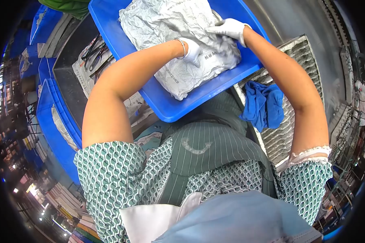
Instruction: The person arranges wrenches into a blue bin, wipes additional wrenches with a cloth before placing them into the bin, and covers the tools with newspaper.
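A blue plastic tray [169, 112] lies tilted in front of me, with crumpled white printed paper [182, 77] covering most of its inside. My left hand [189, 52], in a white glove, rests on the middle of the paper; its fingers point down and are partly hidden. At the paper's right side is my right hand [230, 30], also gloved in white, thumb and fingers closed on the paper's raised edge. What lies under the paper is hidden.
A blue cloth [263, 106] lies on a ridged grey tray [290, 133] at the right. Left are dark-handled tools [94, 56] on paper and blue bins [54, 133]. A metal surface [308, 20] spans the upper right. Green fabric [69, 5] shows at the top left.
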### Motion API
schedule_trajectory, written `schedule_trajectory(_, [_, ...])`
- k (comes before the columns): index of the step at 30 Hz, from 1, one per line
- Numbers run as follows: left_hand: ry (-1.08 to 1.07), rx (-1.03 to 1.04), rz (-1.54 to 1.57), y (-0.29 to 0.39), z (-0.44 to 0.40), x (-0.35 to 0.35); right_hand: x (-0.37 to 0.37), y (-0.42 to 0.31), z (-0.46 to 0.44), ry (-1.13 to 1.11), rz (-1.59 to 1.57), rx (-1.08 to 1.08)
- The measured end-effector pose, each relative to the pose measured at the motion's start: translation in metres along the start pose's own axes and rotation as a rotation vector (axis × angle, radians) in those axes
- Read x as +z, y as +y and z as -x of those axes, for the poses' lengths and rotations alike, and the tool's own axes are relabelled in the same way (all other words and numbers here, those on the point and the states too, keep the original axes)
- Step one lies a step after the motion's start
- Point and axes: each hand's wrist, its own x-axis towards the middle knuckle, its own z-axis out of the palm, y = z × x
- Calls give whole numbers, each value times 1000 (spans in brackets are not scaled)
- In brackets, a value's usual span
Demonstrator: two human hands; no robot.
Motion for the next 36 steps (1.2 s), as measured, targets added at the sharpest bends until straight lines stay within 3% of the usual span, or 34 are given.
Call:
schedule_trajectory(2, [-46, -1, -2, -1, -4, -3, -3, 10, -2, -49, 346, -123])
schedule_trajectory(4, [-71, -20, 3, -2, -6, -6, 3, 10, 4, -102, 960, -360])
schedule_trajectory(5, [-88, -28, 9, -2, -7, -6, 2, 29, -2, -66, 792, -405])
schedule_trajectory(8, [-118, -36, 37, -2, -9, -8, -7, 32, 9, -127, 417, -208])
schedule_trajectory(12, [-84, -12, 23, -3, -10, -8, -6, 20, 14, -396, 565, 94])
schedule_trajectory(14, [-72, -12, 12, -2, -8, -10, -1, 45, 10, -506, 415, -17])
schedule_trajectory(16, [-63, -7, -2, -1, -9, -9, -7, 42, 8, -396, 416, -150])
schedule_trajectory(18, [-53, -7, -14, -1, -9, -8, -9, 39, 16, -231, -51, -79])
schedule_trajectory(19, [-47, -8, -20, -1, -10, -7, -10, 34, 21, -134, -103, -62])
schedule_trajectory(22, [-43, -16, -14, -3, -13, -5, -1, 16, 46, -67, -1, -132])
schedule_trajectory(23, [-46, -19, -9, -3, -14, -5, -5, 25, 38, -238, 42, -19])
schedule_trajectory(24, [-47, -23, -12, -3, -14, -5, -1, 31, 37, -169, 199, -243])
schedule_trajectory(26, [-43, -29, -14, -2, -16, -5, 1, 32, 17, -488, 433, 31])
schedule_trajectory(27, [-41, -35, -3, -2, -16, -4, 6, 27, 22, -477, 430, 68])
schedule_trajectory(30, [-31, -37, 10, -4, -14, -4, 14, 29, 14, -232, 628, -99])
schedule_trajectory(35, [-14, -28, -9, 0, -14, -7, 6, 29, -2, -319, 643, -158])
schedule_trajectory(36, [-12, -38, -12, -1, -15, -4, 3, 35, -3, -319, 429, -137])
